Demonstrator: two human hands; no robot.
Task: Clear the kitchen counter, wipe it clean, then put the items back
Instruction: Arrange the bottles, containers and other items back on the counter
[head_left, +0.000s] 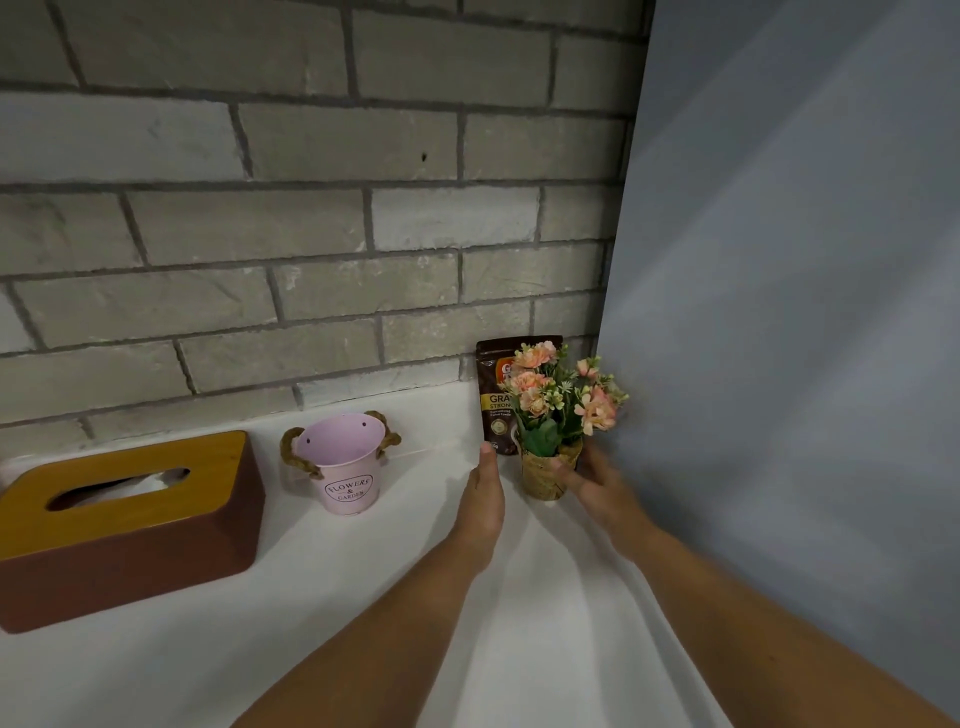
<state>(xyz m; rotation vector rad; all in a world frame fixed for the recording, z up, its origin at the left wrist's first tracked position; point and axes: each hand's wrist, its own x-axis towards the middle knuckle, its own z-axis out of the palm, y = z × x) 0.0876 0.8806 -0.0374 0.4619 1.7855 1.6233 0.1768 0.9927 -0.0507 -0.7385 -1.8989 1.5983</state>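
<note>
White counter with a tissue box well left of the coffee pouch and a pink bucket nearer on that side. The little flower pot sits just in front of the pouch. Right hand has fingers curled round its woven base. That's probably the spot to grab, since it looks light, top-heavy and the blooms would crush. Left hand is flat, fingers together, by the pouch's bottom corner.

coffee pouch label half hidden behind flowers; tissue box clipped by left edge; right hand motion-blurred on flower pot; left hand edge-on, fingers hidden
</note>
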